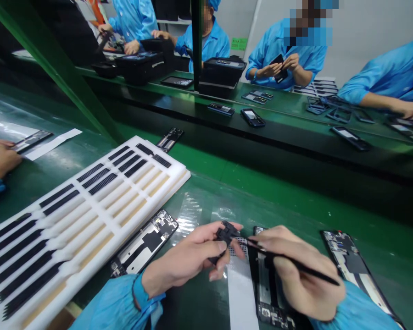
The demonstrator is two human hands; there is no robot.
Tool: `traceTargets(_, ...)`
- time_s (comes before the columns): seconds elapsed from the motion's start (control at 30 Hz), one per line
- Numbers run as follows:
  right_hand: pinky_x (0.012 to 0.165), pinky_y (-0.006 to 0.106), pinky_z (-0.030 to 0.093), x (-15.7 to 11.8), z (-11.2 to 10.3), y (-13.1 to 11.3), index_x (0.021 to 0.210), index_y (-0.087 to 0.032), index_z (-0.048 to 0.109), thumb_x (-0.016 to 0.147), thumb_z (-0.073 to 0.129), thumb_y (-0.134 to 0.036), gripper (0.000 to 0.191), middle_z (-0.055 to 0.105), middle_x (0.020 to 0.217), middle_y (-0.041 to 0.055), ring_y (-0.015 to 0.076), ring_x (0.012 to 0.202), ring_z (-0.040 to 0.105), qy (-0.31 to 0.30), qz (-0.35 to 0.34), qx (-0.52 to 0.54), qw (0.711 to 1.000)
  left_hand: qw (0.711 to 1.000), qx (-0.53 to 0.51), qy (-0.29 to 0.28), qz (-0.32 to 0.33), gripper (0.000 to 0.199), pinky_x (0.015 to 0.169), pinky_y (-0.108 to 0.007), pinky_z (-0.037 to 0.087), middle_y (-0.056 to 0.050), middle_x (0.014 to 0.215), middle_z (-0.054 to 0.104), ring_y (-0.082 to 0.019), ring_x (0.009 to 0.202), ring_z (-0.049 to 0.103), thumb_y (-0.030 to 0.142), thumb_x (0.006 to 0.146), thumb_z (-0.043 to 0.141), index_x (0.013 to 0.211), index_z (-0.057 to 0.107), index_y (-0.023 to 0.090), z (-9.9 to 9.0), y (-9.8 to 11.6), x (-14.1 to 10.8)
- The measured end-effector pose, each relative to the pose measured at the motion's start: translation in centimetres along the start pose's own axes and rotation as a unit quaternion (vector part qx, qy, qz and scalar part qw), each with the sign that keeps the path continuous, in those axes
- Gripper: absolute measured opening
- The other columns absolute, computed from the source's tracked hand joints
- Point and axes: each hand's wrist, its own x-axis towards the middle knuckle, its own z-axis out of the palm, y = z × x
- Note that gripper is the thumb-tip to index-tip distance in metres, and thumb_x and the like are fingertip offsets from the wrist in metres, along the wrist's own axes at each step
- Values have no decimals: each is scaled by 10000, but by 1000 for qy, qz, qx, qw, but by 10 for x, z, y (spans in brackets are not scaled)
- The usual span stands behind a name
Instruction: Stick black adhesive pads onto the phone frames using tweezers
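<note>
Near the bottom centre, my left hand [189,259] pinches a small black part [227,233] between thumb and fingers. From the right, my right hand [298,270] holds black tweezers [306,266] like a pen, their tip at the black part's right side. Beneath the hands lies a white strip [241,293] with small dots at its top end. An opened phone body [270,284] sits under my right hand, partly hidden by it. Another opened phone [146,243] is left of my left hand, and a third [358,266] lies at the right.
A white foam tray [112,215] with rows of black strips fills the left. Behind it lies another phone body [171,139]. A person's hand [2,158] works at the far left. Across a dark ledge [278,142] holding phones, people in blue work.
</note>
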Motion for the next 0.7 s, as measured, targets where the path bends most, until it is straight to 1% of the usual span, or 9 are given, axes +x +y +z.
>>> traceTargets(0.07, 757, 284, 573, -5, -8, 5, 1038, -227, 687, 986, 521, -162, 186, 738, 937, 55, 191, 867, 710, 71, 79, -64, 992, 991, 116, 63, 17, 329, 578, -237, 403, -32, 959, 619, -95, 642, 505, 309, 963, 542, 1275, 556, 206, 2, 1, -5)
traceTargets(0.1, 746, 254, 573, -10, -12, 8, 973, -230, 703, 983, 538, -175, 175, 739, 914, 44, 180, 845, 716, 91, 119, -98, 984, 976, 194, 98, 31, 284, 648, -246, 437, -33, 1004, 631, -113, 728, 551, 328, 982, 520, 1238, 577, 221, 4, 0, -9)
traceTargets(0.17, 695, 213, 579, -22, -17, 17, 891, -220, 717, 981, 554, -212, 187, 743, 870, 36, 166, 779, 728, 82, 179, -125, 973, 922, 350, 152, 67, 246, 851, -270, 459, -26, 1109, 653, -153, 964, 600, 340, 1018, 454, 1200, 596, 254, 6, -6, -16)
traceTargets(0.23, 649, 200, 587, -39, -18, 27, 878, -207, 718, 984, 545, -235, 205, 751, 840, 38, 164, 723, 737, 32, 207, -98, 973, 859, 481, 147, 100, 283, 907, -284, 459, -20, 1155, 664, -167, 1038, 609, 262, 1032, 392, 1250, 572, 272, 7, -19, -22)
traceTargets(0.3, 650, 196, 593, -57, -17, 35, 893, -201, 713, 984, 537, -230, 200, 759, 832, 41, 166, 716, 745, -6, 213, -71, 974, 764, 620, 105, 143, 399, 831, -306, 495, -48, 1173, 669, -193, 992, 632, 108, 983, 363, 1314, 543, 240, 7, -34, -23)
traceTargets(0.4, 710, 195, 592, -75, -14, 40, 937, -208, 711, 972, 550, -199, 165, 769, 859, 42, 168, 781, 754, -34, 205, -64, 976, 587, 783, 56, 200, 552, 786, -365, 524, -110, 1360, 608, -247, 1002, 631, -12, 885, 371, 1388, 507, 169, 7, -54, -18)
traceTargets(0.47, 747, 206, 589, -79, -13, 41, 972, -214, 708, 966, 551, -181, 160, 772, 870, 43, 172, 817, 755, -48, 196, -55, 978, 512, 834, 36, 204, 579, 783, -376, 532, -126, 1500, 500, -247, 1009, 616, 1, 886, 402, 1442, 464, 150, 6, -63, -13)
traceTargets(0.57, 740, 233, 595, -77, -11, 41, 982, -207, 703, 968, 540, -182, 166, 772, 868, 60, 191, 828, 755, -64, 184, -31, 980, 467, 863, 18, 191, 572, 760, -354, 531, -112, 1590, 390, -224, 997, 587, 51, 918, 427, 1481, 430, 153, 6, -69, -7)
traceTargets(0.7, 716, 252, 596, -73, -10, 40, 998, -196, 692, 965, 533, -160, 166, 762, 865, 73, 197, 807, 749, -65, 180, -4, 981, 452, 874, 8, 175, 566, 781, -343, 520, -78, 1599, 385, -213, 1001, 553, 68, 938, 422, 1494, 424, 172, 5, -72, -4)
